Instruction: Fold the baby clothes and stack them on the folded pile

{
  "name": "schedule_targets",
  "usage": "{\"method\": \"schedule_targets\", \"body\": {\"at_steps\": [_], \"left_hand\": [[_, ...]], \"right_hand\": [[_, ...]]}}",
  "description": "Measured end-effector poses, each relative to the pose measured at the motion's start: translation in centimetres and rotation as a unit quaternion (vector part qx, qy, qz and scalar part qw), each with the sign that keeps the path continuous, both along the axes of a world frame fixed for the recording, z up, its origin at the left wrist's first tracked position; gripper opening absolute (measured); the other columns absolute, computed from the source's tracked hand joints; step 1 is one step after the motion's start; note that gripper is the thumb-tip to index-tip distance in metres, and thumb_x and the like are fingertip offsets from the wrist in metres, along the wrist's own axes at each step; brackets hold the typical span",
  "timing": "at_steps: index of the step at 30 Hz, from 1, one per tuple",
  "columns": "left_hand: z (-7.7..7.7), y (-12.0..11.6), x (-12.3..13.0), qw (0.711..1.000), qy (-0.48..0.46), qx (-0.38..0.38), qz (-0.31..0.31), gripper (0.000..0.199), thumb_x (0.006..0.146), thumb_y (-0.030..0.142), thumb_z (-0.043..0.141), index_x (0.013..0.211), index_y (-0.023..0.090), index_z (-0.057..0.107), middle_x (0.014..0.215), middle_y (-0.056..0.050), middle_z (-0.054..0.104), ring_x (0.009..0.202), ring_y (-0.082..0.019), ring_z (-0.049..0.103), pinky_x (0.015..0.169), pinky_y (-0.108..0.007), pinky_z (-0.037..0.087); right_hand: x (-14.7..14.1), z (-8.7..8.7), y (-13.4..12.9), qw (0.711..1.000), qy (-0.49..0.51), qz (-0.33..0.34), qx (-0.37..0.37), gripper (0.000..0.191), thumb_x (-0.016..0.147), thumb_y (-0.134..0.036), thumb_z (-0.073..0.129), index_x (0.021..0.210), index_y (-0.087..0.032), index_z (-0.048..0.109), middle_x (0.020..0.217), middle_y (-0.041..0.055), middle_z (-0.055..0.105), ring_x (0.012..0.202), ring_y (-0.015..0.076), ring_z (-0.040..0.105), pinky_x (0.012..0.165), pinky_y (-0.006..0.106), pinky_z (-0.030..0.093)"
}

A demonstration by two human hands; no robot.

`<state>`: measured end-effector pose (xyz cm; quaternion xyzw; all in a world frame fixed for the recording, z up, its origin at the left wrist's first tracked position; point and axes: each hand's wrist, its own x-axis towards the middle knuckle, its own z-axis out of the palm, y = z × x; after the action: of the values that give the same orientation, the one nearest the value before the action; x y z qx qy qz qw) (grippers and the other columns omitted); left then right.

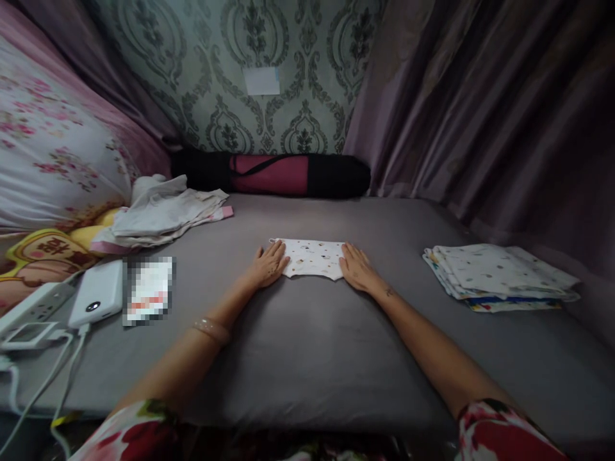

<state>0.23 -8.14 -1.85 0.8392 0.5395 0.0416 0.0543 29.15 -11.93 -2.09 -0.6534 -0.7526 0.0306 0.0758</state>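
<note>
Floral sleeves (500,432) frame the left hand (269,266) and right hand (359,267), open flat, palms down, on opposite sides of folded white printed fabric (314,258) centered on gray bedding (307,339), apparently flattening it; lifting would require gripping its edges.

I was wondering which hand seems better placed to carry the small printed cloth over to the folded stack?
Right, most likely: the right hand lies at the edge of the printed cloth nearest the folded stack, while the left hand sits at the opposite edge, farther away.
</note>
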Motion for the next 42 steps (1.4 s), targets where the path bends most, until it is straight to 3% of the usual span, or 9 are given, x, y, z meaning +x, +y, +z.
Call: {"method": "schedule_targets", "body": {"at_steps": [5, 13, 17, 21, 28, 32, 38, 42], "left_hand": [[1.6, -0.1, 1.6, 0.997, -0.011, 0.07, -0.001, 0.059, 0.101, 0.043, 0.016, 0.149, 0.014, 0.034, 0.158, -0.014, 0.031, 0.149, -0.026, 0.021, 0.12, -0.052, 0.014], [0.3, 0.0, 3.1, 1.0, 0.005, 0.027, -0.009, 0.057, 0.101, 0.042, 0.02, 0.147, 0.011, 0.037, 0.156, -0.015, 0.034, 0.147, -0.027, 0.025, 0.12, -0.051, 0.017], [1.2, 0.0, 3.2, 0.999, 0.01, 0.028, -0.013, 0.056, 0.102, 0.042, 0.02, 0.145, 0.013, 0.039, 0.155, -0.014, 0.036, 0.146, -0.027, 0.028, 0.119, -0.054, 0.016], [2.0, -0.5, 4.6, 0.996, -0.011, 0.078, -0.035, 0.057, 0.102, 0.041, 0.017, 0.147, 0.012, 0.038, 0.155, -0.015, 0.036, 0.146, -0.026, 0.027, 0.12, -0.053, 0.015], [0.5, -0.9, 5.7, 0.998, 0.003, 0.031, -0.046, 0.058, 0.101, 0.042, 0.023, 0.151, 0.013, 0.032, 0.157, -0.014, 0.033, 0.146, -0.025, 0.028, 0.119, -0.05, 0.019], [0.9, -0.7, 5.6, 0.999, 0.004, 0.02, -0.05, 0.058, 0.101, 0.042, 0.024, 0.15, 0.012, 0.033, 0.156, -0.015, 0.034, 0.146, -0.027, 0.029, 0.119, -0.052, 0.02], [1.6, -0.5, 6.5, 0.992, -0.038, 0.094, -0.07, 0.054, 0.102, 0.037, 0.022, 0.147, 0.011, 0.037, 0.155, -0.015, 0.036, 0.147, -0.026, 0.026, 0.12, -0.049, 0.018], [0.5, 0.0, 7.0, 0.996, -0.039, 0.029, -0.074, 0.053, 0.101, 0.034, 0.024, 0.146, 0.01, 0.04, 0.153, -0.015, 0.039, 0.145, -0.026, 0.031, 0.118, -0.048, 0.023]], "right_hand": [[-1.7, 1.7, 0.5, 1.0, -0.004, 0.007, 0.02, 0.061, 0.099, -0.035, 0.02, 0.149, -0.004, 0.035, 0.157, 0.0162, 0.031, 0.147, 0.0264, 0.024, 0.12, 0.045, 0.015], [-3.3, 0.2, 0.6, 1.0, 0.0, 0.011, 0.01, 0.058, 0.099, -0.031, 0.022, 0.147, -0.003, 0.038, 0.155, 0.015, 0.036, 0.145, 0.0252, 0.028, 0.12, 0.042, 0.015], [-3.5, 1.0, 0.6, 1.0, 0.001, 0.012, -0.006, 0.059, 0.1, -0.032, 0.023, 0.147, -0.001, 0.038, 0.154, 0.0172, 0.036, 0.144, 0.0276, 0.029, 0.12, 0.044, 0.016], [-4.6, 1.6, 0.6, 0.999, 0.012, 0.027, 0.034, 0.058, 0.1, -0.032, 0.022, 0.148, -0.003, 0.038, 0.155, 0.0159, 0.035, 0.145, 0.0269, 0.027, 0.12, 0.045, 0.014], [-5.5, 0.4, 0.3, 0.999, 0.024, 0.035, 0.016, 0.056, 0.1, -0.03, 0.026, 0.149, -0.005, 0.036, 0.156, 0.0143, 0.035, 0.146, 0.0243, 0.026, 0.12, 0.041, 0.014], [-5.4, 0.8, 0.3, 0.999, 0.027, 0.032, 0.007, 0.056, 0.1, -0.03, 0.027, 0.149, -0.005, 0.035, 0.156, 0.0149, 0.034, 0.146, 0.025, 0.026, 0.12, 0.042, 0.014], [-6.3, 1.8, 1.1, 0.998, 0.043, 0.038, 0.027, 0.054, 0.1, -0.028, 0.026, 0.147, -0.005, 0.039, 0.154, 0.0163, 0.037, 0.145, 0.0248, 0.029, 0.119, 0.042, 0.018], [-6.9, 0.9, 1.4, 0.998, 0.044, 0.05, 0.021, 0.055, 0.099, -0.027, 0.026, 0.147, -0.004, 0.038, 0.155, 0.015, 0.036, 0.145, 0.0247, 0.029, 0.119, 0.042, 0.018]]}}
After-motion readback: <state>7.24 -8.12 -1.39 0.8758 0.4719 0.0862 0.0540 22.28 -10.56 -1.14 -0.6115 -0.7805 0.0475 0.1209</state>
